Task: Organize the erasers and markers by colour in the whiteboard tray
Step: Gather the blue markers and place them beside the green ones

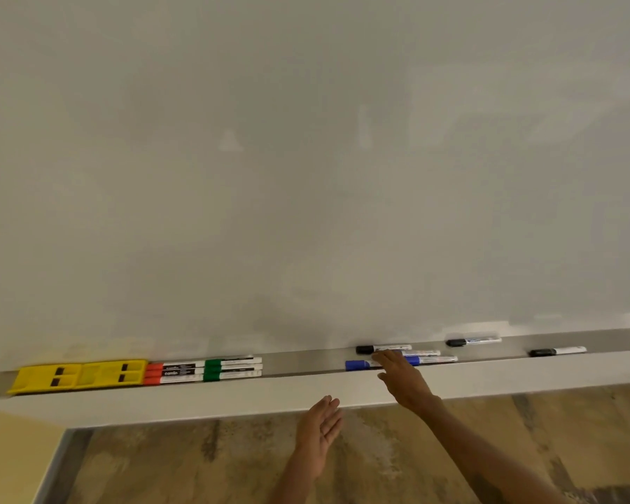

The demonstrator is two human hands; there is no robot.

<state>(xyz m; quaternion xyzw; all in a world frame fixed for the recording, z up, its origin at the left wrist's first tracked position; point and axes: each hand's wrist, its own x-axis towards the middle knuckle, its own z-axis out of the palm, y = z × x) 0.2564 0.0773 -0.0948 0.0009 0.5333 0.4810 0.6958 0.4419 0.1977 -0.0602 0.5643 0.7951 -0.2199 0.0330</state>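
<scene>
Yellow erasers (77, 376) sit at the tray's (306, 391) left end, then red markers (171, 372) and green markers (231, 368) stacked just beside them. Left hand (319, 431) hangs loose, fingers spread, below the tray. Right hand (402, 380), fingers extended, reaches over the blue markers (430, 359), partly covering them; black markers (557, 351) lie scattered rightward.

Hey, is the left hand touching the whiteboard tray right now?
Apart. The head view shows the left hand open in front of and below the whiteboard tray, with only its fingertips overlapping the tray's lower edge; it rests on nothing.
</scene>
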